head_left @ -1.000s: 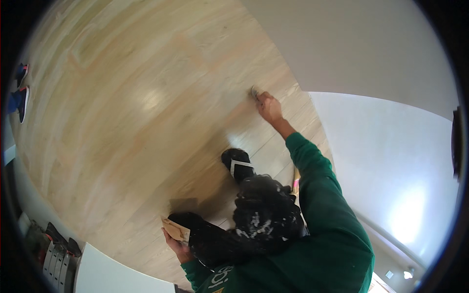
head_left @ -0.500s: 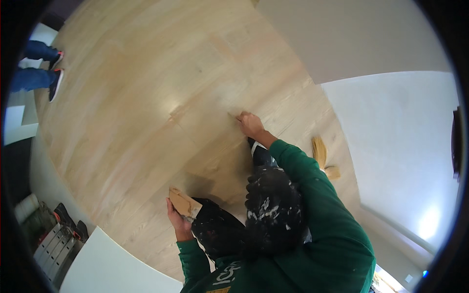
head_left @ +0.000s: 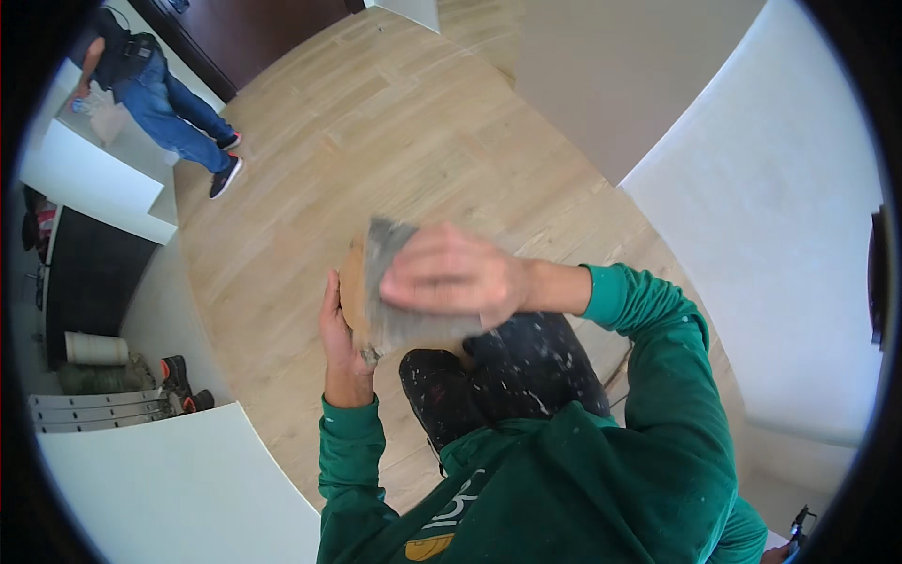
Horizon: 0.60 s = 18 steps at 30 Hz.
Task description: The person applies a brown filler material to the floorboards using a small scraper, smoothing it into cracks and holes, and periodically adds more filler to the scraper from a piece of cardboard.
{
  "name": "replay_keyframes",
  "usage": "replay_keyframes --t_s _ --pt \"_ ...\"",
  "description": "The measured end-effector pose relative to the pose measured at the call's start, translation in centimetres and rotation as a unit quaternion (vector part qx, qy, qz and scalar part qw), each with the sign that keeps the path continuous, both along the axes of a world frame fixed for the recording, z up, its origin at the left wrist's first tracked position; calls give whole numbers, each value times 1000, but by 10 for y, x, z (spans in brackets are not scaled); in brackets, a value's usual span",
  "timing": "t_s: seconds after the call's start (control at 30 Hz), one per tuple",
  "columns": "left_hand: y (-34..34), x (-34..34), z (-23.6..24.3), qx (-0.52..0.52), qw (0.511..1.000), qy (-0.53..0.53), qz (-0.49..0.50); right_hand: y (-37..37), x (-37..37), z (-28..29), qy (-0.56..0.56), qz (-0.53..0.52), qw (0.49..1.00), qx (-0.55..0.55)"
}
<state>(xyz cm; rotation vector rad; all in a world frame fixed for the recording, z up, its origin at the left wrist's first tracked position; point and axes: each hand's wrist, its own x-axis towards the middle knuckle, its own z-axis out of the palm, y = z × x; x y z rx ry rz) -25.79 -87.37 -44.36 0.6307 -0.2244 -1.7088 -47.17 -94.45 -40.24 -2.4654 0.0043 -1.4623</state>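
Observation:
My left hand (head_left: 344, 340) is closed round the left edge of a flat tan board (head_left: 352, 282), held up in front of my knees. Against the board's right side lies a grey, flat, roughly rectangular sheet (head_left: 383, 242) with worn, smudged markings. My right hand (head_left: 456, 277) is over this sheet, its fingers bent and together on it, blurred by motion. I cannot tell whether board and sheet are joined or just touching. Below them are my dark trousers (head_left: 512, 376), spotted with white.
Pale wood-plank floor (head_left: 310, 179) spreads ahead. A person in jeans (head_left: 164, 108) stands at the far left beside white furniture (head_left: 89, 179). Shoes (head_left: 178, 381) and a ladder-like metal frame (head_left: 99, 411) lie at the left, near a white panel (head_left: 188, 479). A white wall (head_left: 761, 235) rises at right.
My right hand has come up off the floor and over to the left hand. The board has risen, and the grey sheet now shows. My view has tilted up, showing more of the person.

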Motion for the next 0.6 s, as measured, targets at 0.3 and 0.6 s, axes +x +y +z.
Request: replay_keyframes --t_s 0.3,0.6 --pt "107 8 64 -34 979 -131 154 17 34 -16 52 23 998 -40" --pt "173 43 77 -15 834 -237 498 100 73 -4 -172 202 636 725"
